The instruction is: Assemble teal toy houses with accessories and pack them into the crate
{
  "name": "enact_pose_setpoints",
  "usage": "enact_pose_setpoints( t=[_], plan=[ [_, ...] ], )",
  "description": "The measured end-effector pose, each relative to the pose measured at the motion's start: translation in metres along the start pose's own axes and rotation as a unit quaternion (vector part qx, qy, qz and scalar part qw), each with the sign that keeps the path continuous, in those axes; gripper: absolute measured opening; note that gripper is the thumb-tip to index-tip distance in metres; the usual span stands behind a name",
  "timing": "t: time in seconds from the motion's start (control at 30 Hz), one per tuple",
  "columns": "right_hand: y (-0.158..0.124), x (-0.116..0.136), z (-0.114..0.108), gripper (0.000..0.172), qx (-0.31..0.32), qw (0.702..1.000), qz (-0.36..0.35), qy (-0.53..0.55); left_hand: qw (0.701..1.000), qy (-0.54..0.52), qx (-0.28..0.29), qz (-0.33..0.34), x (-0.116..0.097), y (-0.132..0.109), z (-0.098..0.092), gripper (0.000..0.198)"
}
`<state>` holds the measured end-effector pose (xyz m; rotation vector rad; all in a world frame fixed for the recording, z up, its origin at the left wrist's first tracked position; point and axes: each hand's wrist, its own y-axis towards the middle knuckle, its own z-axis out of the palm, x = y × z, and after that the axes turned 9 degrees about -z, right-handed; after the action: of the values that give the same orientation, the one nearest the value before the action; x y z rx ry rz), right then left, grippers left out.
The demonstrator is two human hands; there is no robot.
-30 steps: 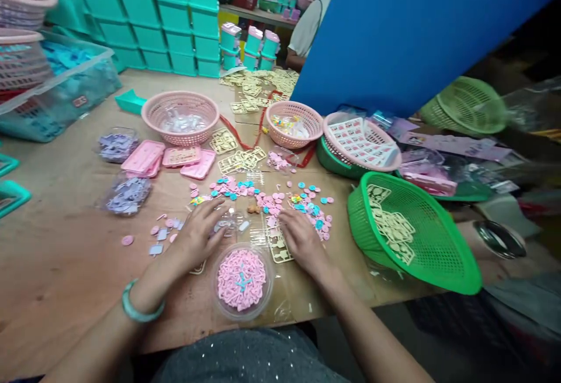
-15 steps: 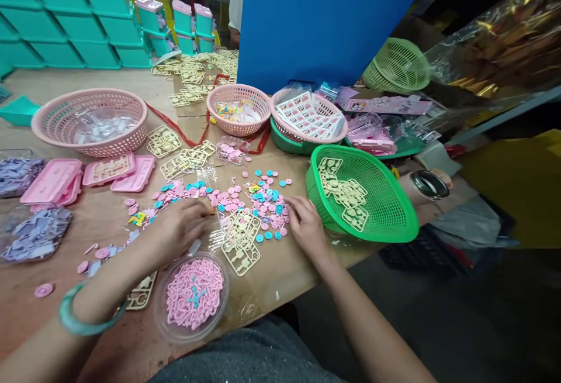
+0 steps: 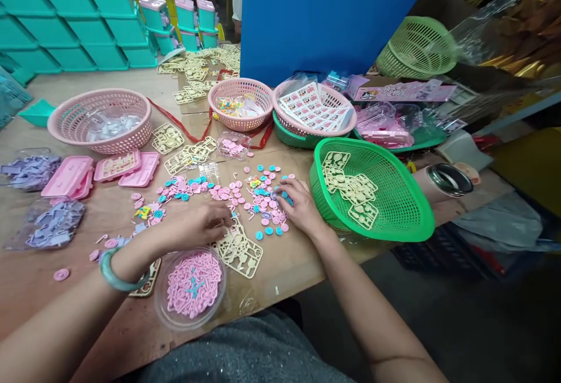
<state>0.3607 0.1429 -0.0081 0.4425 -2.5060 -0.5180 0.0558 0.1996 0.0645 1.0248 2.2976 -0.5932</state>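
Observation:
Fingers bent, my left hand hovers at the upper end of the cream plastic frames; whatever its fingertips hold, if anything, is hidden. My right hand rests with fingers apart at the right side of the scattered pink and blue discs, its fingertips touching some of them. A round clear tub of pink hook-like pieces stands just below my left hand. More discs lie in a band between the two hands and further left.
A green basket with cream frames stands right of my right hand. Pink baskets line the back. Purple parts and pink lids lie left. A metal cup stands far right, and a blue panel rises behind.
My left hand has moved right, over the top of the cream frames. My right hand has shifted slightly up among the discs, its fingers more spread. The view has shifted a little.

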Motion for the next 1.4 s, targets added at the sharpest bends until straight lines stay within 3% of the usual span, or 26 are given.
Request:
enact_pose_setpoints(
  t=[0.13, 0.2, 0.27, 0.33, 0.47, 0.5, 0.53, 0.57, 0.63, 0.7, 0.73, 0.8, 0.87, 0.97, 1.07, 1.2, 1.27, 1.33, 1.4],
  plan=[
    [0.012, 0.005, 0.002, 0.017, 0.044, 0.999, 0.001, 0.017, 0.988, -0.107, -0.055, -0.097, -0.014, 0.018, 0.008, 0.023],
    [0.018, 0.011, -0.001, 0.01, 0.013, 0.998, 0.031, 0.05, 0.99, -0.094, -0.066, -0.082, -0.029, 0.035, 0.017, 0.021],
    [0.021, 0.019, -0.007, 0.009, -0.061, 0.984, 0.102, 0.135, 0.997, -0.025, -0.05, -0.05, -0.044, 0.054, 0.028, 0.019],
    [0.019, 0.03, -0.013, 0.016, -0.137, 0.93, 0.189, 0.284, 0.998, 0.049, -0.019, -0.034, -0.057, 0.069, 0.038, 0.02],
    [0.009, 0.045, -0.023, 0.037, -0.167, 0.758, 0.281, 0.565, 0.996, 0.084, 0.018, -0.036, -0.064, 0.083, 0.045, 0.022],
    [0.006, 0.046, -0.025, 0.038, -0.163, 0.735, 0.292, 0.59, 0.997, 0.067, 0.017, -0.04, -0.061, 0.082, 0.043, 0.022],
    [0.003, 0.046, -0.026, 0.036, -0.158, 0.731, 0.301, 0.591, 0.998, 0.04, 0.009, -0.052, -0.056, 0.08, 0.039, 0.022],
    [0.001, 0.044, -0.026, 0.031, -0.151, 0.749, 0.307, 0.567, 0.997, -0.003, -0.001, -0.071, -0.051, 0.076, 0.033, 0.021],
    [-0.003, 0.039, -0.024, 0.018, -0.127, 0.837, 0.29, 0.445, 0.981, -0.148, -0.015, -0.128, -0.039, 0.065, 0.02, 0.016],
    [-0.004, 0.034, -0.018, 0.016, -0.083, 0.933, 0.229, 0.264, 0.922, -0.337, -0.01, -0.19, -0.029, 0.052, 0.005, 0.014],
    [-0.004, 0.033, -0.014, 0.019, -0.051, 0.964, 0.189, 0.179, 0.88, -0.425, -0.007, -0.213, -0.025, 0.045, -0.001, 0.018],
    [-0.002, 0.031, -0.008, 0.024, 0.023, 0.99, 0.124, 0.06, 0.793, -0.562, -0.017, -0.236, -0.02, 0.032, -0.011, 0.027],
    [0.002, 0.03, -0.003, 0.024, 0.088, 0.992, 0.093, 0.007, 0.722, -0.652, -0.023, -0.229, -0.017, 0.02, -0.018, 0.03],
    [0.008, 0.029, -0.003, 0.017, 0.131, 0.988, 0.088, -0.004, 0.656, -0.729, -0.016, -0.197, -0.016, 0.008, -0.02, 0.026],
    [0.013, 0.029, -0.007, 0.007, 0.147, 0.984, 0.094, 0.028, 0.65, -0.734, -0.025, -0.194, -0.016, 0.003, -0.017, 0.015],
    [0.012, 0.03, -0.008, 0.007, 0.149, 0.98, 0.094, 0.094, 0.694, -0.689, -0.037, -0.205, -0.016, 0.0, -0.011, 0.012],
    [0.011, 0.03, -0.007, 0.004, 0.113, 0.979, 0.11, 0.126, 0.72, -0.662, -0.05, -0.201, -0.014, -0.006, -0.01, 0.015],
    [0.015, 0.033, -0.006, 0.011, 0.041, 0.977, 0.144, 0.153, 0.743, -0.635, -0.072, -0.199, -0.013, -0.018, -0.01, 0.019],
    [0.03, 0.044, -0.002, 0.022, -0.016, 0.968, 0.171, 0.181, 0.747, -0.627, -0.108, -0.193, -0.012, -0.035, -0.01, 0.024]
  ],
)
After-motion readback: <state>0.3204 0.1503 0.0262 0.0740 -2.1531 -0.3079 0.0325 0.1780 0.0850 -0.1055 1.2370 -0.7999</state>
